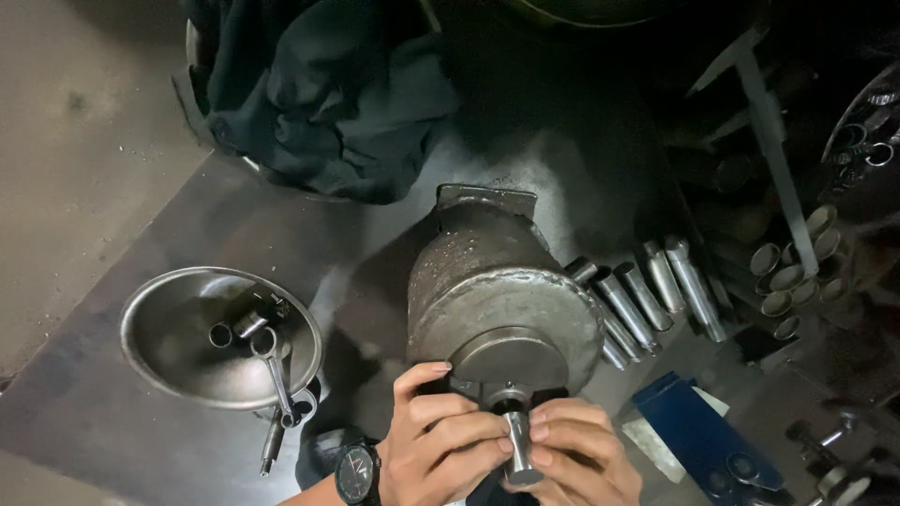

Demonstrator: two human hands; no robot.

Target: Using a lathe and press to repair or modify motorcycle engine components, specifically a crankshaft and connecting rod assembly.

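A heavy grey metal cylinder (497,281), like a chuck housing, lies in the middle, its round face turned toward me. From the centre of that face sticks a small shiny metal rod (518,445). My left hand (441,440), with a black wristwatch, pinches the rod from the left. From the right, my right hand (577,450) closes its fingers on the same rod. Both hands touch the rod just below the cylinder's face.
A steel bowl (169,347) at the left holds small sleeves and a wrench (277,375). Metal sleeves (647,295) lie in a row right of the cylinder. A dark cloth (319,94) is heaped behind. A blue box (694,426) and rings (792,267) are at right.
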